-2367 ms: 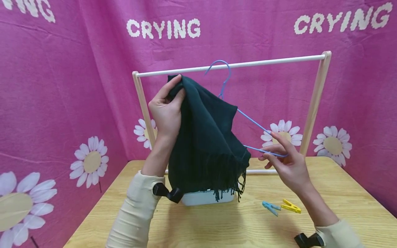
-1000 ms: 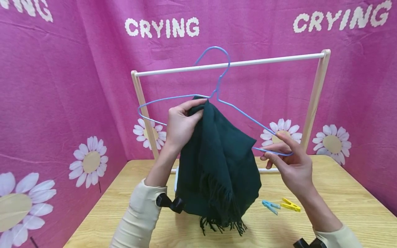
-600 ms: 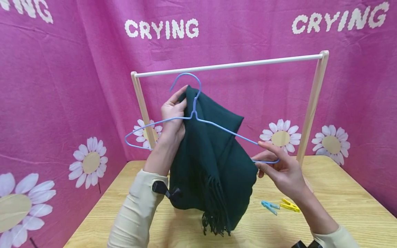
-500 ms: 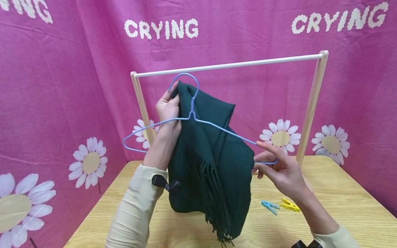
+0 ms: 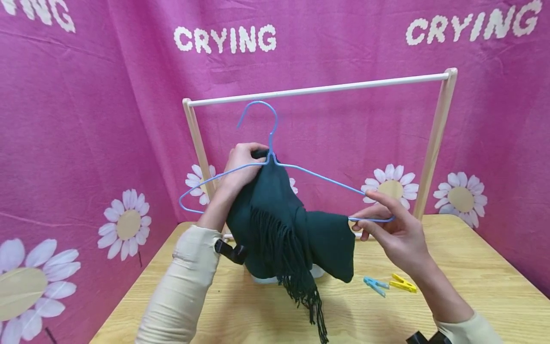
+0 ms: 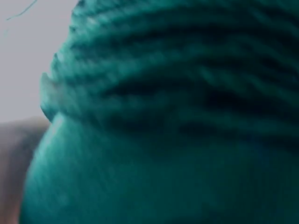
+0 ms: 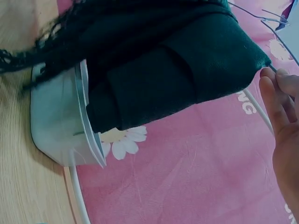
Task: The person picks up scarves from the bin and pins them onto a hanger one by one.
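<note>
In the head view, my left hand [image 5: 246, 165] pinches the top of a dark green fringed scarf [image 5: 283, 205] near the neck of a blue wire hanger [image 5: 320, 178]. The hanger's upper arms cross in front of the scarf and my left wrist. Its lower bar disappears at the scarf's right edge. My right hand [image 5: 401, 234] holds the hanger's right end between fingers and thumb. The right wrist view has the scarf [image 7: 177, 74] coming to a peak beside my right fingertips [image 7: 268, 74]. Blurred scarf folds and fringe [image 6: 163, 93] fill most of the left wrist view.
Behind the scarf is a wooden rack with a white rail [image 5: 361, 87]. A white plastic container [image 7: 56, 116] stands on the table [image 5: 172, 286], partly covered by the scarf. Blue [image 5: 375, 285] and yellow clothespins [image 5: 403, 283] lie near my right forearm.
The hanger has come in front of the scarf's top and my left wrist. Since half a second ago, my left hand has lowered the scarf's top to the hanger's neck. My right hand keeps its grip.
</note>
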A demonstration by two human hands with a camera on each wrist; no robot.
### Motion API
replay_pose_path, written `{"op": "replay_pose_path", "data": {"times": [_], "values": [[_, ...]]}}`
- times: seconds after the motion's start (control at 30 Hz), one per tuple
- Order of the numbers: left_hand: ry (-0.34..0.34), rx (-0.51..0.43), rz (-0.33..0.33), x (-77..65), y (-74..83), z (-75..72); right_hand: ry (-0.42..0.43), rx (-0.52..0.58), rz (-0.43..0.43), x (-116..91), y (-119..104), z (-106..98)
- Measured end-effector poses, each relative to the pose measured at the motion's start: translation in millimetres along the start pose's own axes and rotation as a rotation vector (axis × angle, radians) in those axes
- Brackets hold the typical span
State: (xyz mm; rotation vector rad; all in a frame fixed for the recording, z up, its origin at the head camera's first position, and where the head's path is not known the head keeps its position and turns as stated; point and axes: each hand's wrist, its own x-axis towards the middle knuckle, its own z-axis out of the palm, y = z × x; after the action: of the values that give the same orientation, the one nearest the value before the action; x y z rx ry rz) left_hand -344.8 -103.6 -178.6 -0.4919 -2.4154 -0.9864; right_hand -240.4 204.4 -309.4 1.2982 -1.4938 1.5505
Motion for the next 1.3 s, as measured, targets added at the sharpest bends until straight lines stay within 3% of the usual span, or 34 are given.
{"op": "replay_pose_path", "data": {"times": [0.13,0.23,0.37,0.63,0.8,1.0,1.13,1.23,1.3], "values": [[-0.253,0.104,-0.033,-6.5,-12.1,5.6,0.009,-0.006,0.001,0,0,-1],[-0.395,0.108,-0.042,-11.8,-19.3,5.9,0.018,0.001,-0.008,0,0,-2],[-0.475,0.024,-0.026,-20.8,-23.5,-0.6,0.039,-0.011,-0.028,3,0,-4],[-0.634,-0.075,0.185,-38.3,-16.4,-18.3,0.057,-0.007,-0.039,4,-1,-2],[-0.727,-0.111,0.211,-52.1,-13.3,-26.2,0.078,0.032,-0.065,6,-2,-1],[-0.666,-0.094,0.276,-58.0,-13.2,-21.3,0.074,0.059,-0.076,6,-2,-1],[-0.61,-0.143,0.315,-56.6,-14.0,-18.6,0.064,0.059,-0.066,6,-3,0],[-0.545,-0.169,0.35,-54.2,-11.2,-18.7,0.051,0.059,-0.055,5,-2,0],[-0.485,-0.15,0.326,-52.7,-7.3,-18.8,0.038,0.062,-0.052,4,0,2]]}}
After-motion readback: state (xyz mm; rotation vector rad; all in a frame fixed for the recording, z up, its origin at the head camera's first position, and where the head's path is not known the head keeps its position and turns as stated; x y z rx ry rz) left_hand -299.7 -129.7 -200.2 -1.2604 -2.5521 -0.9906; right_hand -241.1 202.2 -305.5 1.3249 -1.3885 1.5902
